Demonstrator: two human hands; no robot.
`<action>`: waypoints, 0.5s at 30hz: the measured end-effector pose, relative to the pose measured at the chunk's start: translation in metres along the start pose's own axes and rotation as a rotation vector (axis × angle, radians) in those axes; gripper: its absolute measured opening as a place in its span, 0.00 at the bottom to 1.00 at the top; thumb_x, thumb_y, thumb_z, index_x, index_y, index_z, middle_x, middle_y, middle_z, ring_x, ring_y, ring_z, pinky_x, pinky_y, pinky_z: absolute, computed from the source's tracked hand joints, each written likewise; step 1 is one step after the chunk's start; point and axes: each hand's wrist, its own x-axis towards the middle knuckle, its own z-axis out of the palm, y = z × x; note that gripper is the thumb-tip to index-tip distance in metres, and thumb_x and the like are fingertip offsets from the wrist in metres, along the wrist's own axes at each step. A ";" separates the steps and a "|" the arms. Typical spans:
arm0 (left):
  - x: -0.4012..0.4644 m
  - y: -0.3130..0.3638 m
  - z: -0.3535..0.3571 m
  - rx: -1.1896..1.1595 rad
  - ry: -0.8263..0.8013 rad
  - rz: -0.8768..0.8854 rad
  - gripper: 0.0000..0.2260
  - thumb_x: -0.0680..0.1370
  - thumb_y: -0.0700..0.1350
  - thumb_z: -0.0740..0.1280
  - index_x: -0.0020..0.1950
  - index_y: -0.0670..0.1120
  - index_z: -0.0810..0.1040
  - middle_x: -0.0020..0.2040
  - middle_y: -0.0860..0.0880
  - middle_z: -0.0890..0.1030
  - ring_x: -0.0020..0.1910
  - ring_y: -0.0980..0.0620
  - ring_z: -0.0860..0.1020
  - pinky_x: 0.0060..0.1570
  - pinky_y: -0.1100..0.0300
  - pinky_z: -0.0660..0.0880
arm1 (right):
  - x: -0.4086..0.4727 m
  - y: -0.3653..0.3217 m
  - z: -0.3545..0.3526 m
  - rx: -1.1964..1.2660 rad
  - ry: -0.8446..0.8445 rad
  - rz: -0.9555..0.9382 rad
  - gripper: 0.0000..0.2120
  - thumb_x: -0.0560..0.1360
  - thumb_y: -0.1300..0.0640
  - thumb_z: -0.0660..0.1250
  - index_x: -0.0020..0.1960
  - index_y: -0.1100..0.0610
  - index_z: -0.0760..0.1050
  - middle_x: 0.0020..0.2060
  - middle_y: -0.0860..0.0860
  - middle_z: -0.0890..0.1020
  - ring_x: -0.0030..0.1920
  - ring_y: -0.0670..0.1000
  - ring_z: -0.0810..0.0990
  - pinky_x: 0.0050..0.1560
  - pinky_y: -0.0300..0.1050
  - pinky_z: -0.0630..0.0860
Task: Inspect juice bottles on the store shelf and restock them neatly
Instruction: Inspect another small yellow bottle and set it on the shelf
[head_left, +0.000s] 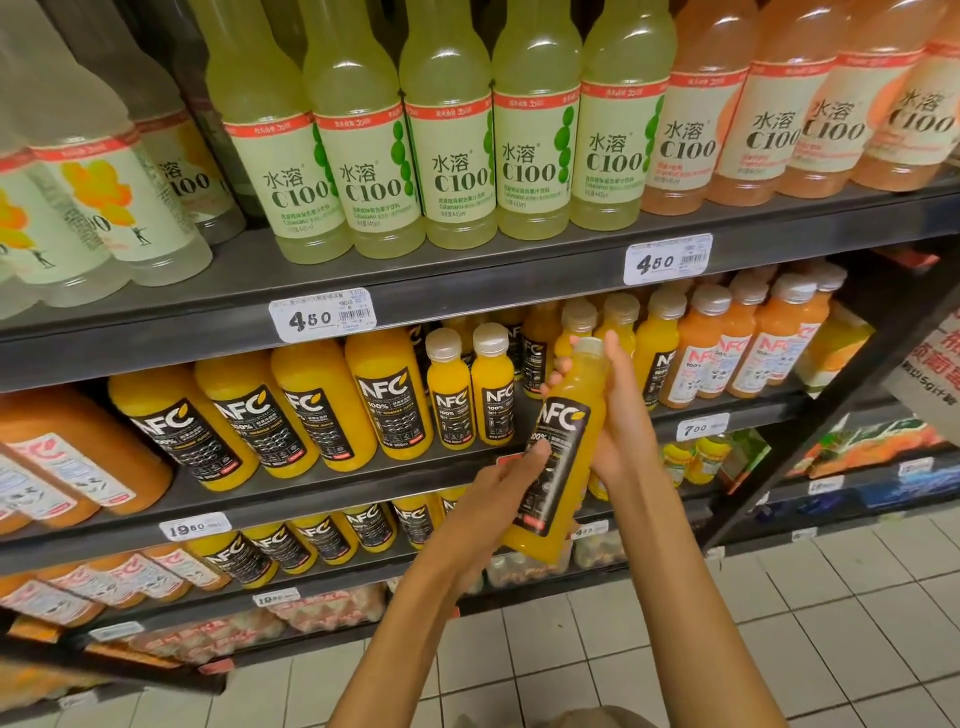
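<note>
Before middle shelf (363, 480), just right of two small NFC bottles (470, 395): NFC orange juice bottle (563, 452) held tilted, label up. Left hand (498, 499) fingers curled round lower body; right hand (618, 415) fingers wrapped behind neck. Inspection step, apparently. Next: return upright into gap beside those bottles, label forward.

A shop: tiered dark shelves (467, 280) stocked with juice bottles (452, 156), price tags (322, 315) at 12 o'clock.
</note>
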 end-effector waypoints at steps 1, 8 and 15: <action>-0.001 0.001 -0.001 0.077 0.036 0.000 0.32 0.69 0.68 0.57 0.62 0.47 0.76 0.52 0.46 0.83 0.52 0.48 0.82 0.53 0.55 0.76 | 0.000 -0.001 0.001 -0.049 0.039 -0.028 0.15 0.77 0.43 0.60 0.50 0.56 0.72 0.34 0.51 0.76 0.35 0.49 0.77 0.40 0.42 0.77; -0.002 0.006 0.002 -0.058 0.015 0.027 0.35 0.68 0.70 0.56 0.57 0.42 0.79 0.43 0.40 0.82 0.37 0.46 0.81 0.39 0.57 0.78 | -0.005 -0.013 0.020 -0.310 0.087 -0.078 0.29 0.70 0.39 0.66 0.60 0.60 0.74 0.41 0.54 0.83 0.41 0.50 0.83 0.41 0.43 0.79; -0.004 0.003 -0.004 -0.263 -0.204 -0.083 0.32 0.71 0.69 0.54 0.55 0.44 0.79 0.43 0.41 0.82 0.38 0.47 0.81 0.42 0.53 0.79 | -0.013 -0.013 0.023 -0.121 -0.119 -0.053 0.20 0.77 0.41 0.59 0.55 0.58 0.70 0.34 0.52 0.78 0.36 0.50 0.80 0.44 0.47 0.78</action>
